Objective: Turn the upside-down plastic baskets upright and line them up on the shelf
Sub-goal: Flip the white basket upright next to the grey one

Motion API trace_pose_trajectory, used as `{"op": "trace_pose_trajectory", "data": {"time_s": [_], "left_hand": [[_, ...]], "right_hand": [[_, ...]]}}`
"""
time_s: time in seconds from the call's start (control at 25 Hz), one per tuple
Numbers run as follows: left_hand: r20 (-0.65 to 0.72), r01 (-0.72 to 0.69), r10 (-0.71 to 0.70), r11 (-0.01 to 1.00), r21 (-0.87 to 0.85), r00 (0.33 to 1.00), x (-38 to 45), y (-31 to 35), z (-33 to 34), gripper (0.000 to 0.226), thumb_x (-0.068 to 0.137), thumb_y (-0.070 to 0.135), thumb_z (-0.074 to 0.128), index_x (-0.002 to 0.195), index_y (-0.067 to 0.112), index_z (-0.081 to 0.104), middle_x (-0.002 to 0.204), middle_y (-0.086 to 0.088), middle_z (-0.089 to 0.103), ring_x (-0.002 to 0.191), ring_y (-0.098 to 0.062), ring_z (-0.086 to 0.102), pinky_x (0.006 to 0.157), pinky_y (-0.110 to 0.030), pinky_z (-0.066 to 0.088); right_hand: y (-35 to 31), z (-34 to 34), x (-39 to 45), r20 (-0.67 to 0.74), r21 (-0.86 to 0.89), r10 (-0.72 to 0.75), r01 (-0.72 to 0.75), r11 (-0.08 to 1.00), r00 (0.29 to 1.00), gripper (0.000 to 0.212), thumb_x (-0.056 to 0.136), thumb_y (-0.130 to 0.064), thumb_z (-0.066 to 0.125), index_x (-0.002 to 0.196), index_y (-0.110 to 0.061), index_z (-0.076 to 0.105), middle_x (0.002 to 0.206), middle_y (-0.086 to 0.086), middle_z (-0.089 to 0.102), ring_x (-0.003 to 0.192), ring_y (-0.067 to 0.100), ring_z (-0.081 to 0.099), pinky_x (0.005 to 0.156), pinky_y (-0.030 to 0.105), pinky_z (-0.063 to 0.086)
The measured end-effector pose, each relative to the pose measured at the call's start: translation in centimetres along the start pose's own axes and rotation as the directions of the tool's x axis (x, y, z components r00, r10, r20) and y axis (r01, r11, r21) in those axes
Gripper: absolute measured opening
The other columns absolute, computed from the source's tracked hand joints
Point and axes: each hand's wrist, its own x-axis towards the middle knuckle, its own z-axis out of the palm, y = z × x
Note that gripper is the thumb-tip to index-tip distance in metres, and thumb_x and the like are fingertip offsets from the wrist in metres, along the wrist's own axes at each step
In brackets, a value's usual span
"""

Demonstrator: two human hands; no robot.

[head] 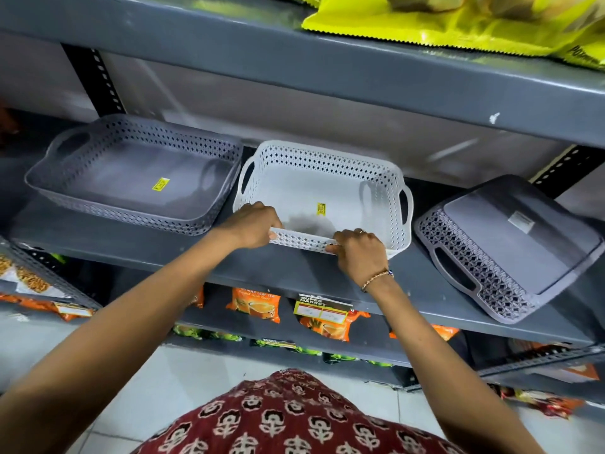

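Observation:
A white perforated basket (314,191) stands upright in the middle of the grey shelf (163,253), a yellow sticker on its floor. My left hand (252,224) and my right hand (357,250) both grip its near rim. Left of it sits a grey basket (131,178), also upright, almost touching the white one. At the right a second grey basket (510,244) lies upside down, turned at an angle, its bottom facing up and one corner overhanging the shelf's front edge.
The shelf above (327,67) hangs low over the baskets and carries yellow bags (458,24). Orange tea packets (255,304) and a price tag (322,311) fill the shelf below. Perforated uprights (101,80) stand at the back. White floor tiles lie underfoot.

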Motion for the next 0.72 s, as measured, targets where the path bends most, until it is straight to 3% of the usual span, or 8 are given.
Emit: {"op": "trace_pose_trajectory", "data": {"time_s": [0.4, 0.52, 0.64, 0.72], "left_hand": [[0.050, -0.055, 0.053, 0.997, 0.044, 0.997, 0.5, -1.4, -0.6, 0.011, 0.087, 0.019, 0.064, 0.094, 0.018, 0.073, 0.102, -0.014, 0.067, 0.107, -0.033, 0.055, 0.086, -0.036, 0.047], [0.065, -0.076, 0.073, 0.996, 0.046, 0.995, 0.4, -1.3, -0.9, 0.014, 0.087, 0.018, 0.064, 0.098, 0.012, 0.072, 0.108, -0.015, 0.068, 0.112, -0.032, 0.054, 0.091, -0.038, 0.048], [0.179, -0.116, 0.106, 0.992, 0.047, 0.978, 0.4, -0.7, -2.2, 0.022, 0.086, 0.023, 0.066, 0.106, 0.012, 0.070, 0.110, -0.011, 0.069, 0.108, -0.027, 0.059, 0.091, -0.038, 0.050], [0.258, -0.144, 0.146, 0.989, -0.027, 0.955, 0.7, 0.1, -2.8, 0.037, 0.083, 0.036, 0.069, 0.115, 0.017, 0.066, 0.117, -0.005, 0.068, 0.108, -0.022, 0.061, 0.094, -0.035, 0.049]], "right_hand": [[-1.0, 0.5, 0.8, 0.022, -0.062, 0.019, -0.017, 0.998, 1.000, 0.017, 0.086, -0.017, 0.058, 0.100, -0.013, 0.065, 0.100, 0.008, 0.072, 0.097, 0.032, 0.064, 0.079, 0.035, 0.049], [-1.2, 0.5, 0.8, 0.044, -0.081, 0.029, -0.026, 0.996, 0.999, 0.019, 0.087, -0.018, 0.056, 0.105, -0.014, 0.063, 0.105, 0.007, 0.071, 0.101, 0.031, 0.062, 0.082, 0.035, 0.048], [-1.2, -0.4, 1.1, 0.172, -0.098, 0.031, -0.014, 0.995, 0.985, 0.027, 0.094, -0.031, 0.049, 0.114, -0.014, 0.058, 0.116, 0.008, 0.066, 0.112, 0.030, 0.057, 0.090, 0.038, 0.045], [-1.1, -1.5, 1.4, 0.317, -0.006, 0.053, -0.054, 0.999, 0.947, 0.037, 0.094, -0.043, 0.044, 0.115, -0.015, 0.058, 0.120, 0.011, 0.064, 0.116, 0.031, 0.055, 0.094, 0.040, 0.042]]}}
